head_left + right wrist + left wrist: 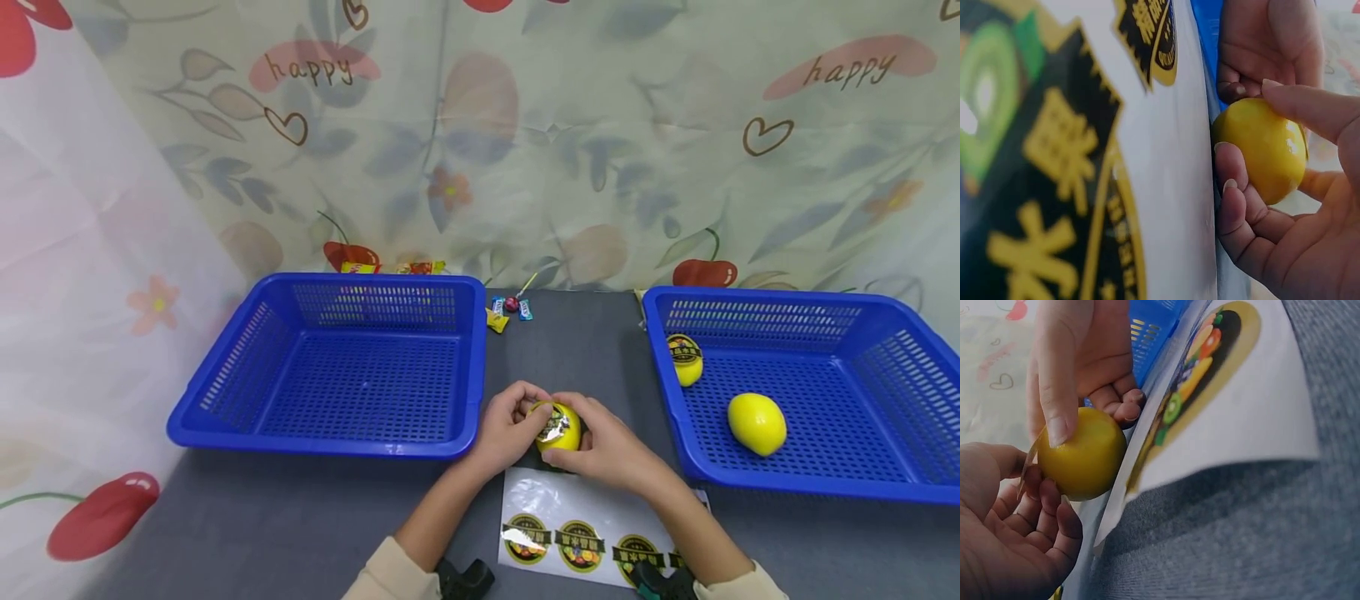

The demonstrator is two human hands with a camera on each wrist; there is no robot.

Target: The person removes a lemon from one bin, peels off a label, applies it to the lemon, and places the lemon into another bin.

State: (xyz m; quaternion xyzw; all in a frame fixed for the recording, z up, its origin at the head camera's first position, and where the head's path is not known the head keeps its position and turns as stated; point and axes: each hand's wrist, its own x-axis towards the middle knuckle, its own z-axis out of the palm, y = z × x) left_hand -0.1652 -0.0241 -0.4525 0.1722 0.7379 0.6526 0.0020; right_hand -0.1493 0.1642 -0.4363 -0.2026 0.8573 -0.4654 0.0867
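Note:
Both hands meet at a yellow lemon [572, 435] over the table between two blue baskets. My right hand [611, 446] grips it, the thumb on the near side and fingers around the far side. A round black-and-gold sticker [556, 423] lies against the lemon's face. My left hand [510, 427] pinches this sticker's edge between thumb and fingers; the left wrist view shows the sticker [1027, 464] almost edge-on, partly standing off the lemon [1088, 456]. Below the hands lies a white sticker sheet [547, 496] with several similar round labels, partly covered by the right forearm.
A blue basket [330, 447] stands at the left. The right blue basket [787, 482] holds a plain lemon [757, 424] and a stickered lemon [685, 361]. Small wrapped candies [525, 310] and a lollipop [512, 303] lie behind, near the patterned curtain [555, 192].

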